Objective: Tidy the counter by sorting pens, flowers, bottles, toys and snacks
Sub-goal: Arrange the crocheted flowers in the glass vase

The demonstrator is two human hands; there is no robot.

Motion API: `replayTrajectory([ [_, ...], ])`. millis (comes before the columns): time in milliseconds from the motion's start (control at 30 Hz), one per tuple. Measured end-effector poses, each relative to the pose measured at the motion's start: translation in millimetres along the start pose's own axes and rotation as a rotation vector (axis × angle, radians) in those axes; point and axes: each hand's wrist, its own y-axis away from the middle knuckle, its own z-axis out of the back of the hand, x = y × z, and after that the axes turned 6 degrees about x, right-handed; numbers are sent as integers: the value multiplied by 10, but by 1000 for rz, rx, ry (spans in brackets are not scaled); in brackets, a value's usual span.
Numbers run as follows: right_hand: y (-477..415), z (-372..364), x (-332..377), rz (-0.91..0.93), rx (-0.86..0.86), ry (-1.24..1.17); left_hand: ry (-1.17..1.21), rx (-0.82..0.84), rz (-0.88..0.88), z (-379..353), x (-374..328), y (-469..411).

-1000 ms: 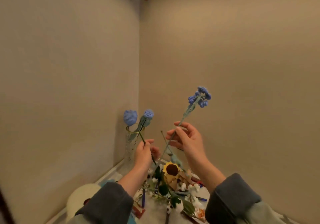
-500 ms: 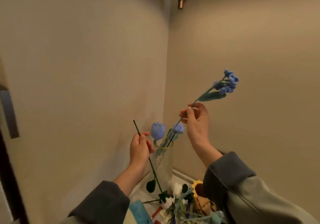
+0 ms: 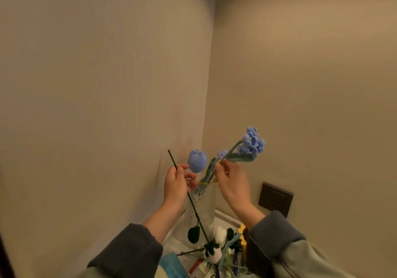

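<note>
A tall clear glass vase (image 3: 203,204) with a gold rim stands in the corner of the counter and holds a blue crochet tulip (image 3: 197,160) and a smaller blue bud (image 3: 222,153). My right hand (image 3: 231,183) pinches the stem of a blue crochet flower sprig (image 3: 252,143) just above the vase's mouth. My left hand (image 3: 177,184) grips a dark green stem (image 3: 194,208) held upside down; its white flower head (image 3: 212,254) hangs low by the counter.
Below the hands lies a heap of crochet flowers, a sunflower (image 3: 242,232), pens and packets (image 3: 199,265). A dark wall socket (image 3: 275,198) sits on the right wall. Both walls close in tightly around the vase.
My right hand has come down and brought the blue sprig's stem to the vase's mouth. My left hand stays beside the vase with its upside-down stem. The view has shifted.
</note>
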Motion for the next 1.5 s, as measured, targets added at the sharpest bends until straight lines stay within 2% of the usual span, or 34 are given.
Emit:
replayTrajectory([
  [100,95,-144,-162,-86,9,147,21,-2,16,47,26,22],
  [167,93,-217,-213,-159,34,111,21,7,21,84,46,44],
  [300,108,-301,-213,-259,58,-124,27,11,17,161,44,75],
  [367,187,-309,-205,-362,-1,-296,38,9,22,190,15,85],
  [433,309,-278,-195,-478,34,-406,38,20,19,194,-15,106],
  [600,632,-103,-52,-520,492,-265,-4,43,-6,104,-15,231],
  [700,745,-30,84,-630,814,-277,13,49,-5,40,-3,297],
  [733,772,-21,108,-674,871,-292,14,46,-2,26,4,314],
  [800,809,-13,101,-717,807,-314,7,32,4,12,28,335],
  [900,834,29,-50,-632,413,-346,60,-8,74,4,75,351],
  [1000,846,152,-159,-518,-5,-520,143,-36,227,-13,168,399],
  [1067,824,247,-135,-451,-170,-638,189,-24,340,-26,252,449],
  [1167,750,373,-27,-301,-240,-652,132,12,443,-49,351,507],
  [1300,581,558,189,-39,-211,-497,-167,185,432,-76,284,482],
  [1400,389,663,399,59,-179,-454,-306,217,201,-82,147,385],
  [1500,173,708,627,107,-152,-509,-375,207,-22,-106,-67,277],
])
